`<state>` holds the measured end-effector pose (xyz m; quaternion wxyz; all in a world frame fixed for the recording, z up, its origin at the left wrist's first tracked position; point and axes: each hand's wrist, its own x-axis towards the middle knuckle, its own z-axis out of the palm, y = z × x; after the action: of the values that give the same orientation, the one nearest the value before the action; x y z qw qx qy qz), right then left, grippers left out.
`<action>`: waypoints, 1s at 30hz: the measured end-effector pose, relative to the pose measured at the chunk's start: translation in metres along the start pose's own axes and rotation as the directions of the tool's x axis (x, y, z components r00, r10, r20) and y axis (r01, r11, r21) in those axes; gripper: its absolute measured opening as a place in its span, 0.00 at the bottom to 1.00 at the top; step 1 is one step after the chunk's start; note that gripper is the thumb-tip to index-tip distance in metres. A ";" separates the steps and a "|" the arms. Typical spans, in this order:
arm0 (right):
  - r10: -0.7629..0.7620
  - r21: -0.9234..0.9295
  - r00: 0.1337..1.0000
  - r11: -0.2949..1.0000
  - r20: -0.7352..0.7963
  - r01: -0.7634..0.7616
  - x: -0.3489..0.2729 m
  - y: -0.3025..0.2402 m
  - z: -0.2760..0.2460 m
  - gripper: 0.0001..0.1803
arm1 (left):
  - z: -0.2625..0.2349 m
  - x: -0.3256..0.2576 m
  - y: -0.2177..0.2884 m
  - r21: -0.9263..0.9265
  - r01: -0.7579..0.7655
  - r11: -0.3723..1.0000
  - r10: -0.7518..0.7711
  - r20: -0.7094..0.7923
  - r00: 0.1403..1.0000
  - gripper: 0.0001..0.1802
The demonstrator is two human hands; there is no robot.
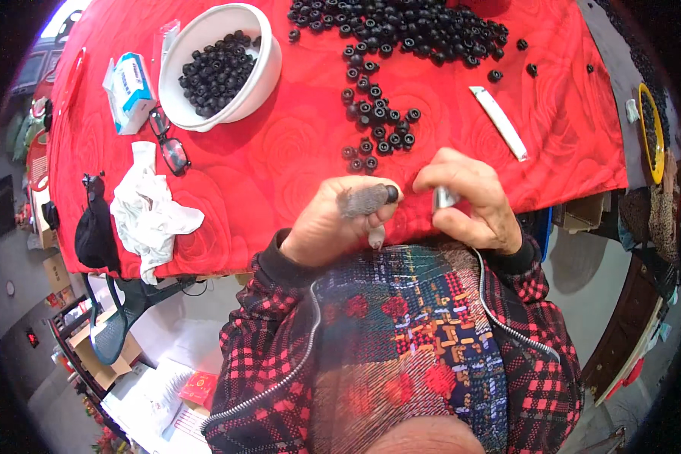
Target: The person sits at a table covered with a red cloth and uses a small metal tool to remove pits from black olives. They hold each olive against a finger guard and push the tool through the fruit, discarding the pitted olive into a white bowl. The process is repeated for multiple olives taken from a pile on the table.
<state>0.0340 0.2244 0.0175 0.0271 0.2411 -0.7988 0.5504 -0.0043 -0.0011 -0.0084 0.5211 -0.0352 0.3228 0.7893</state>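
Note:
Above the near edge of the red cloth, my left hand pinches a small round black part between thumb and finger. A worn grey wrap covers one digit of that hand. Just to its right, my right hand is curled round a short shiny silver piece, whose kind I cannot make out. The two hands are apart. Beyond them lie several loose black parts, round with a hole in the middle. They trail back to a large heap of the same parts.
A white bowl of black parts stands at the back left. Beside it are a blue-and-white box, eyeglasses and a crumpled white cloth. A slim white packet lies on the red tablecloth to the right.

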 end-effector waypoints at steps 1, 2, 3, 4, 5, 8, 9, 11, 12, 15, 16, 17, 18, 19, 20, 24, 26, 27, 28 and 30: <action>0.006 -0.011 0.997 1.000 -0.073 -0.007 0.001 -0.002 -0.002 0.15 | 0.001 0.000 -0.001 0.086 -0.033 0.996 0.034 -0.014 0.999 0.18; -0.072 -0.119 0.992 0.991 -0.101 0.059 0.001 0.003 0.003 0.22 | 0.003 -0.001 -0.003 0.172 -0.065 0.983 0.070 -0.025 0.997 0.17; -0.065 -0.152 0.984 0.988 -0.166 0.040 0.003 -0.003 0.011 0.19 | 0.004 -0.001 -0.004 0.257 -0.097 0.962 0.109 -0.032 0.994 0.17; -0.105 -0.163 0.978 0.984 -0.181 0.076 0.005 -0.005 0.019 0.18 | -0.001 0.000 -0.006 0.131 -0.067 0.989 0.065 0.021 0.998 0.17; -0.155 -0.186 0.969 0.975 -0.193 0.119 0.008 -0.002 0.028 0.17 | -0.008 0.002 -0.008 0.009 -0.023 1.000 0.022 0.085 0.996 0.16; -0.246 -0.292 0.935 0.942 -0.256 0.168 0.011 0.000 0.038 0.15 | 0.001 0.004 -0.014 -0.263 0.055 0.963 -0.063 -0.022 0.998 0.08; -0.283 -0.313 0.920 0.930 -0.272 0.194 0.011 0.002 0.039 0.15 | -0.005 0.007 -0.020 -0.281 0.019 0.960 -0.025 -0.014 1.000 0.09; -0.381 -0.407 0.889 0.876 -0.254 0.259 0.005 0.004 0.038 0.16 | 0.006 0.002 -0.016 -0.368 0.065 0.928 -0.077 -0.018 0.997 0.10; -0.410 -0.422 0.875 0.862 -0.259 0.280 0.008 0.002 0.040 0.17 | 0.007 0.001 -0.013 -0.325 0.040 0.945 -0.043 -0.004 0.999 0.10; -0.414 -0.400 0.869 0.870 -0.273 0.288 0.011 -0.005 0.043 0.15 | 0.004 -0.006 -0.016 -0.199 -0.132 0.971 0.128 -0.030 0.991 0.12; -0.408 -0.384 0.872 0.876 -0.270 0.291 0.010 -0.005 0.040 0.14 | 0.007 -0.010 -0.009 -0.042 -0.240 0.970 0.235 -0.088 0.968 0.13; -0.402 -0.378 0.877 0.880 -0.265 0.289 0.006 -0.006 0.038 0.13 | 0.009 -0.015 -0.001 0.116 -0.331 0.936 0.344 -0.117 0.932 0.14; -0.373 -0.377 0.883 0.890 -0.285 0.255 0.004 -0.003 0.036 0.12 | 0.009 -0.022 0.016 0.368 -0.451 0.813 0.538 -0.181 0.823 0.13; -0.336 -0.375 0.891 0.903 -0.306 0.212 0.002 0.000 0.035 0.11 | 0.009 -0.030 0.040 0.597 -0.496 0.630 0.711 -0.187 0.678 0.12; -0.293 -0.367 0.898 0.916 -0.329 0.164 0.001 0.003 0.033 0.10 | 0.012 -0.033 0.063 0.715 -0.537 0.447 0.850 -0.152 0.504 0.13; -0.202 -0.345 0.905 0.936 -0.374 0.067 -0.006 0.010 0.030 0.07 | -0.041 -0.047 0.152 0.997 -0.007 -0.081 0.981 0.081 0.175 0.08; -0.174 -0.310 0.907 0.949 -0.384 0.051 -0.004 0.015 0.031 0.08 | -0.065 -0.045 0.172 0.985 -0.166 0.052 0.983 -0.021 0.185 0.15; -0.148 -0.303 0.911 0.953 -0.386 0.026 -0.009 0.016 0.030 0.08 | -0.061 -0.043 0.166 0.993 -0.113 0.019 0.991 -0.004 0.132 0.19; -0.130 -0.303 0.910 0.953 -0.394 0.004 -0.011 0.020 0.028 0.08 | -0.040 -0.040 0.154 0.995 -0.016 -0.103 0.991 0.104 0.082 0.17; -0.101 -0.301 0.905 0.953 -0.413 -0.031 -0.016 0.025 0.028 0.09 | -0.023 -0.037 0.121 0.972 -0.160 -0.174 0.967 0.199 0.159 0.10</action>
<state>0.0446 0.2117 -0.0202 0.2461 0.1236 -0.8436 0.4610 -0.0961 -0.0729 0.0453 -0.2463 0.1499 0.8137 0.5047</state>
